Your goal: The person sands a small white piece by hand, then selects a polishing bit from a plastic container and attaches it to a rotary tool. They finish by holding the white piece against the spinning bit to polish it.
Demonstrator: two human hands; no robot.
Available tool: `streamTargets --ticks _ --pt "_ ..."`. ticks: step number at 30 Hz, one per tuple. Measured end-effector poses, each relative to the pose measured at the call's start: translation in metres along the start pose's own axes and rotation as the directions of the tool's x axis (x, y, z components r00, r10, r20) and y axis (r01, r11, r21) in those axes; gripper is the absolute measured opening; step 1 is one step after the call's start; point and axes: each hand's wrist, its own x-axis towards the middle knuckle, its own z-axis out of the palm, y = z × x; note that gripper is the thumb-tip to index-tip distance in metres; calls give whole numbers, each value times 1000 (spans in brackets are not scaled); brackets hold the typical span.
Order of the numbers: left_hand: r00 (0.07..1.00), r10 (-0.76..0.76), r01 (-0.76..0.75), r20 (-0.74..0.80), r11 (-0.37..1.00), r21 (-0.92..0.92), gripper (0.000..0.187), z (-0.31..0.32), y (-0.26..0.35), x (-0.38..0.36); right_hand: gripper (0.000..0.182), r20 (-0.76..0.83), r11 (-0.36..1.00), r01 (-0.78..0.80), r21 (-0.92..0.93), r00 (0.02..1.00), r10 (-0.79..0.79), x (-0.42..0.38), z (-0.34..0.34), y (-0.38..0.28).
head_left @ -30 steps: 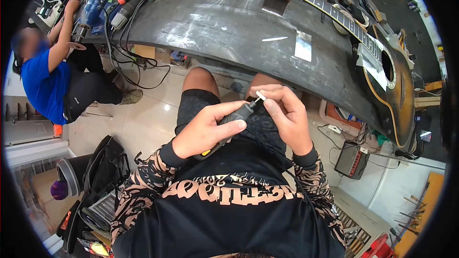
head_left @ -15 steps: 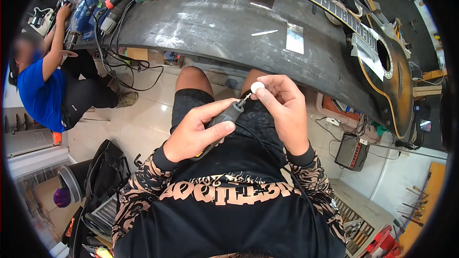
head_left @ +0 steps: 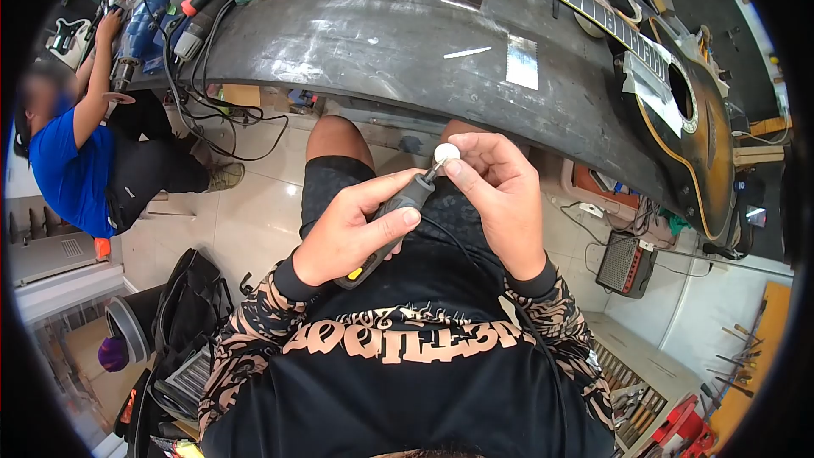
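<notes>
My left hand (head_left: 360, 229) is wrapped round the dark grey body of a rotary tool (head_left: 407, 197), whose nose points up and to the right. A thin metal shank sticks out of the tool, with a round white felt-like polishing tip (head_left: 447, 153) at its end. Thumb and forefinger of my right hand (head_left: 500, 191) pinch at the shank and the edge of the white tip. The tool's cord loops below my right hand and runs down over my lap. Part of the tool's rear lies hidden behind my left palm.
A dark workbench (head_left: 356, 42) spans the space ahead, bearing a metal scraper plate (head_left: 522, 61) and a thin white strip (head_left: 467, 53). An acoustic guitar (head_left: 708, 153) lies along its right side. Power drills (head_left: 199, 30) and cables crowd the left, where a person in blue (head_left: 72, 165) sits.
The rotary tool and its white tip have shifted slightly left and turned, showing more of the tip's round face. My right fingers have moved a little along with it.
</notes>
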Motion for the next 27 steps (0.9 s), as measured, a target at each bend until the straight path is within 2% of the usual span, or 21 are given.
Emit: streamTargets --ticks 7,10,12,13,14,15,16,19,21,22,24,25,26,27 --pt "1000 8 -7 2 1000 -17 63 1 5 0 19 -6 999 32 -1 999 -32 1 2 0" --pt "998 -42 46 40 992 -115 60 1 7 0 16 46 996 89 28 995 -91 0 2 -1" --pt "988 -90 129 125 930 -344 61 -1 3 0 16 59 993 109 54 992 -112 -2 2 2" --pt "989 -85 123 125 931 -342 61 -1 4 0 16 72 989 128 81 988 -134 -2 1 3" --pt "983 -86 150 161 882 -447 60 -1 5 -1 16 74 988 132 79 988 -138 -2 0 4" --pt "977 -82 179 197 820 -544 60 0 6 -2 16 74 981 195 1 978 -195 -2 -1 4" --pt "977 -78 175 197 821 -543 60 1 6 -3 16 79 963 257 -76 965 -251 -2 -2 4" --pt "974 -85 187 210 825 -533 56 3 11 -4 15 85 940 309 -148 950 -299 -3 -3 3" --pt "982 -99 158 163 899 -408 55 1 13 -4 15 74 940 297 -168 955 -288 -5 -2 1" --pt "982 -98 158 163 899 -409 55 1 13 -4 14 62 941 284 -186 959 -277 -6 -1 1" --pt "992 -97 107 76 984 -143 55 0 13 -5 14 53 927 303 -219 953 -299 -7 1 3" --pt "993 -95 105 74 984 -144 55 3 12 -5 14 41 913 321 -252 946 -322 -7 1 4" --pt "986 157 -131 -49 931 339 57 10 11 -5 14 42 913 321 -253 946 -321 -8 2 5" --pt "904 425 -255 -36 607 753 59 14 10 -5 14 33 906 315 -283 947 -319 -9 2 6"
